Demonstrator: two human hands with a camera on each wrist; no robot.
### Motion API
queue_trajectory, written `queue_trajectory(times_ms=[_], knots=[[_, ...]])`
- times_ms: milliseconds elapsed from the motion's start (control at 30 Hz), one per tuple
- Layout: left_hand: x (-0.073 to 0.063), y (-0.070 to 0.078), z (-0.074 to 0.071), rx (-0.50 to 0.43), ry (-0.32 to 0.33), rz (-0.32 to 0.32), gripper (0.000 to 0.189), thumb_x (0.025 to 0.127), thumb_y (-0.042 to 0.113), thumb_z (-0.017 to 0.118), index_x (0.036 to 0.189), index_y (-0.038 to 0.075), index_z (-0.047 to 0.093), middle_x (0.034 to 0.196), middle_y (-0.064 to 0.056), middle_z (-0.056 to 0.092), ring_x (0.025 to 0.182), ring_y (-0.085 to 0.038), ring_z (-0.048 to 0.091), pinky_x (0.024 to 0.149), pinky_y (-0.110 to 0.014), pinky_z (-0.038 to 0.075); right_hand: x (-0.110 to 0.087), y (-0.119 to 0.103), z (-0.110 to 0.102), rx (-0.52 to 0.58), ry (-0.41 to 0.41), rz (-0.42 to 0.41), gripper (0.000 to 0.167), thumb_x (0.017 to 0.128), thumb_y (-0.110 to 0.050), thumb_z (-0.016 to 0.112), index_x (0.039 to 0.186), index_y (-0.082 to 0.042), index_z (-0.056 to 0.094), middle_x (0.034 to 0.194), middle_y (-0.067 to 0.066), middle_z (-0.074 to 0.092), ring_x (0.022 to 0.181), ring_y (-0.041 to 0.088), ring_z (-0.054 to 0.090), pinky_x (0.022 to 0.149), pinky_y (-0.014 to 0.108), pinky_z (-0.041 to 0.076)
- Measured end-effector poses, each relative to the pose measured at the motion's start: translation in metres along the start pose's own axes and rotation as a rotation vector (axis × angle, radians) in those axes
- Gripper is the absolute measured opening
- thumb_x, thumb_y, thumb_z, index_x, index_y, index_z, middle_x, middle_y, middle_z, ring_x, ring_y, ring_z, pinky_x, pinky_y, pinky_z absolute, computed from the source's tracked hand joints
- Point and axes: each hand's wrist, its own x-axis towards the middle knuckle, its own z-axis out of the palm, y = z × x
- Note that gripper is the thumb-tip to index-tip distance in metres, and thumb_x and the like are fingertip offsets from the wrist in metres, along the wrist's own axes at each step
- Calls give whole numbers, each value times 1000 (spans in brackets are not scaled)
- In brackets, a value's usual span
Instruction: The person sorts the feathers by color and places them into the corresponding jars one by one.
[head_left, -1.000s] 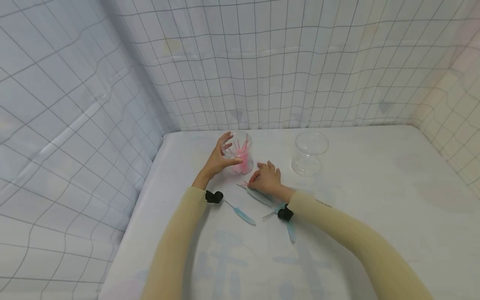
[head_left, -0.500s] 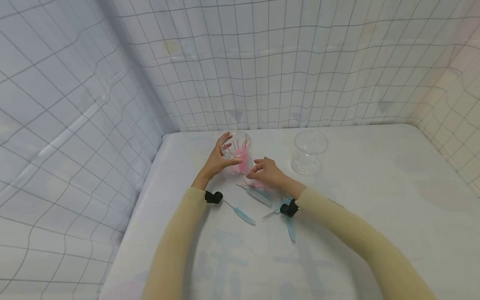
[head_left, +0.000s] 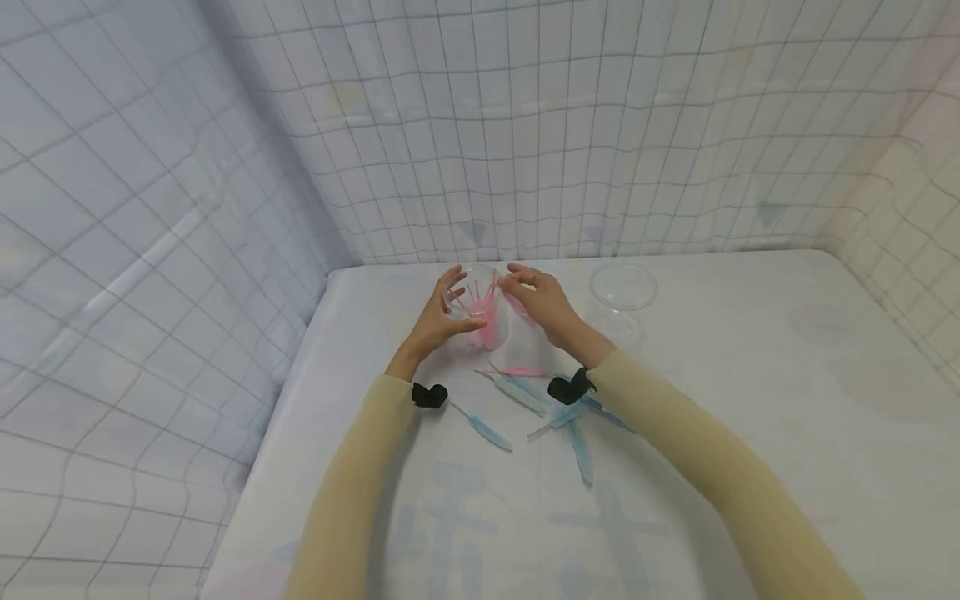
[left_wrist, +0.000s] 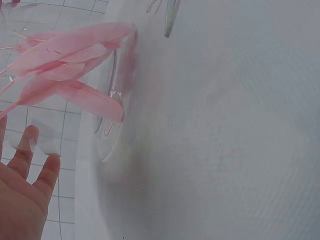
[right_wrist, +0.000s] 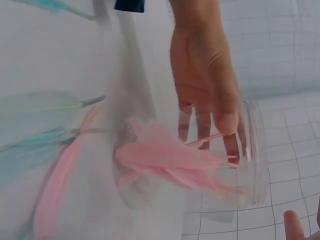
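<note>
My left hand [head_left: 433, 323] grips a clear glass jar [head_left: 502, 329] at its left side, thumb in front and fingers round the far side. Inside the jar stand several pink feathers [head_left: 484, 315], quill tips upward; they also fill the jar in the right wrist view [right_wrist: 165, 160]. Just right of the rim, my right hand [head_left: 545, 302] pinches another pink feather [head_left: 519, 308], which hangs down outside the jar wall. Fingers of my left hand [left_wrist: 30, 175] show at the lower left of the left wrist view.
A second clear jar [head_left: 619, 302] stands to the right, partly behind my right hand. Several blue feathers [head_left: 489, 432] lie scattered in front, with one pink feather [head_left: 525, 372] at their far end. A white grid-patterned curtain [head_left: 570, 167] hangs behind the table.
My right hand has risen from the feathers on the table to the jar's rim, bringing a pink feather with it. My left hand has stayed on the jar.
</note>
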Motion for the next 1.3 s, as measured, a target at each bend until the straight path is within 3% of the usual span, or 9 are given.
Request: queue_trajectory(times_ms=[167, 267, 333, 433, 533, 733, 1067, 1200, 1300], knots=[[0, -3, -1, 1, 0, 6, 102, 76, 14, 81, 152, 10, 13, 153, -9, 23, 137, -34, 25, 106, -50, 27, 18, -17, 13, 222, 160, 5, 32, 94, -30, 59, 104, 0, 62, 137, 6, 49, 131, 18, 35, 107, 38, 26], [0, -3, -1, 5, 2, 5, 101, 76, 13, 81, 152, 12, 14, 153, -9, 24, 137, -34, 25, 106, -51, 26, 28, -24, 22, 338, 229, -15, 24, 96, -27, 58, 104, -5, 60, 123, 5, 56, 119, 16, 45, 102, 35, 32], [4, -10, 0, -2, 5, 10, 101, 76, 12, 82, 151, 12, 15, 153, -8, 24, 137, -34, 24, 106, -53, 25, 33, -26, 28, 400, 268, -16, 21, 96, -27, 58, 103, -8, 60, 108, 1, 57, 108, 14, 48, 96, 34, 35], [9, -22, 2, -11, 7, 14, 102, 75, 11, 82, 152, 15, 14, 154, -7, 23, 137, -33, 24, 106, -52, 25, 40, -26, 34, 462, 318, -14, 16, 95, -27, 59, 99, -12, 59, 98, -1, 54, 99, 14, 48, 90, 32, 37], [14, -34, 5, -22, 16, 23, 104, 75, 12, 82, 152, 17, 14, 153, -4, 24, 138, -29, 24, 106, -52, 26, 43, -22, 39, 449, 346, -13, 17, 95, -29, 59, 100, -13, 58, 104, -1, 54, 102, 15, 48, 91, 33, 37], [16, -36, 10, -4, 27, 40, 103, 73, 20, 84, 151, 23, 17, 152, 3, 27, 136, -23, 28, 106, -50, 27, 41, -6, 41, 346, 334, 15, 24, 95, -28, 60, 108, -8, 62, 128, 2, 54, 125, 17, 41, 102, 41, 33], [18, -33, 11, 31, 32, 30, 101, 74, 18, 83, 151, 28, 17, 152, 4, 27, 135, -22, 29, 106, -50, 24, 27, 15, 19, 301, 289, 59, 33, 95, -20, 58, 121, 0, 60, 118, 8, 59, 114, 20, 48, 99, 39, 35], [17, -30, 10, 21, 11, 33, 102, 76, 14, 82, 152, 23, 14, 153, -2, 23, 137, -27, 26, 107, -53, 21, 16, 22, 6, 272, 254, 70, 34, 95, -20, 57, 121, 1, 58, 120, 9, 59, 113, 19, 49, 95, 41, 40], [13, -19, 10, 16, -2, 34, 102, 76, 10, 81, 152, 17, 13, 154, -8, 23, 137, -32, 25, 106, -54, 21, 8, 27, -2, 225, 220, 78, 31, 94, -18, 58, 118, 1, 59, 120, 11, 59, 112, 20, 50, 92, 42, 43]])
